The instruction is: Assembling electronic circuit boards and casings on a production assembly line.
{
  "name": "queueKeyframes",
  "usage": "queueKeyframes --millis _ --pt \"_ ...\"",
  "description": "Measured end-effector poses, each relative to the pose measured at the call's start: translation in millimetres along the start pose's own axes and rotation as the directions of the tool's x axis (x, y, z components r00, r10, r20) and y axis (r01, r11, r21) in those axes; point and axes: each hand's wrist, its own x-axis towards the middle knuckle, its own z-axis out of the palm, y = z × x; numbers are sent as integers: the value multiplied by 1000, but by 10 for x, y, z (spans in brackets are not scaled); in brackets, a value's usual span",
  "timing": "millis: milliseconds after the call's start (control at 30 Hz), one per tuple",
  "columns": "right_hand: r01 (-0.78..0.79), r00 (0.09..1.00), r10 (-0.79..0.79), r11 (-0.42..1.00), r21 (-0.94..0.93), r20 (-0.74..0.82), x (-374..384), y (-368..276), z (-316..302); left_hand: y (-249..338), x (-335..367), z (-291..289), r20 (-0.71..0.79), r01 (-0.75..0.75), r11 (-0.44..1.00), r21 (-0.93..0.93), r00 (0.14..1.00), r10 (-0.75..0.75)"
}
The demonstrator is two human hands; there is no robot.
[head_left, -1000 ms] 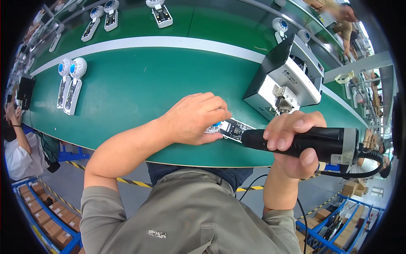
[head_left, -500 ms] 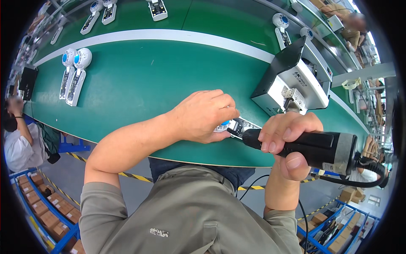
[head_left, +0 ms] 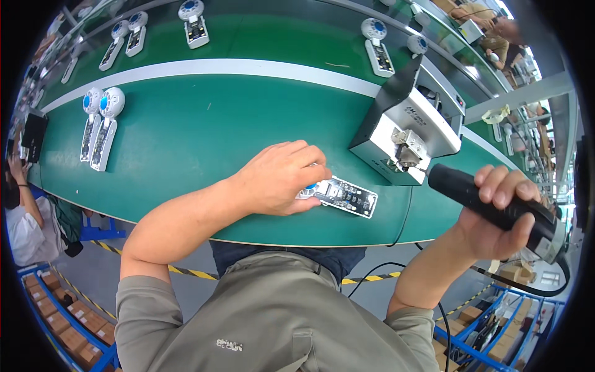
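One open-cased device, long axis slanting rightward; left hand pinches its head, right hand, farther, grips electric screwdriver.

Wide fisheye, downward from the head

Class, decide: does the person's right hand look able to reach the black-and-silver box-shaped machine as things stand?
Probably yes: the right hand, gripping a black cylindrical tool, is near the machine, and only that tool appears between them.
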Motion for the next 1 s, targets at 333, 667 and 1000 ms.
queueKeyframes --millis 333,667,1000 --pt "7 995 -1 998 -67 96 54 321 -65 27 43 12 5 5 1000 2 1000 -5" --pt "-194 980 190 978 82 55 -194 159 108 13 50 14 6 4 1000 -5 1000 -4" --pt "-266 964 267 958 107 10 -503 167 112 21 76 -28 19 7 1000 2 1000 -7"
